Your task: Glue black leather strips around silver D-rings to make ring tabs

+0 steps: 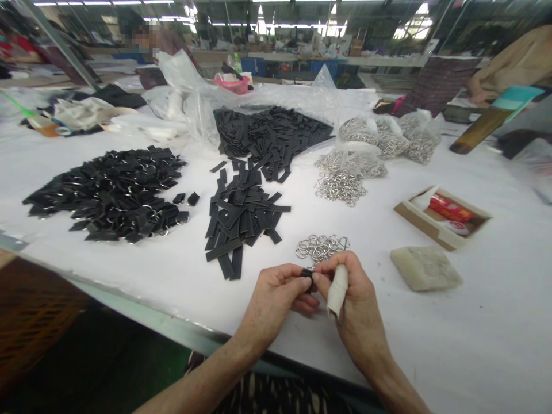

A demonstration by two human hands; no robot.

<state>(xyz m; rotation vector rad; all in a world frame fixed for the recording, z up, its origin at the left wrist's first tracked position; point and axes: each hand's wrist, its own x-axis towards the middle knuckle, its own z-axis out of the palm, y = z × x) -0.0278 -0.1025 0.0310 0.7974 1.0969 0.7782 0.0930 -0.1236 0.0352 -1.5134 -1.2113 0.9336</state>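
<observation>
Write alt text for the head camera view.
Two bare hands, left hand and right hand, pinch a small black strap piece together above a white table, just behind a small cluster of silver metal rings. Heaps of flat black strips and ringed black loops lie farther back.

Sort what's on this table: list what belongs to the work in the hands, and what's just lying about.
In use:
- small black piece, pinched by left hand and right hand
- loose metal rings just beyond the hands
- flat black strips
- black strips with rings fitted

Lying about:
- pale block
- cardboard tray with red packet
- pink bowl
</observation>
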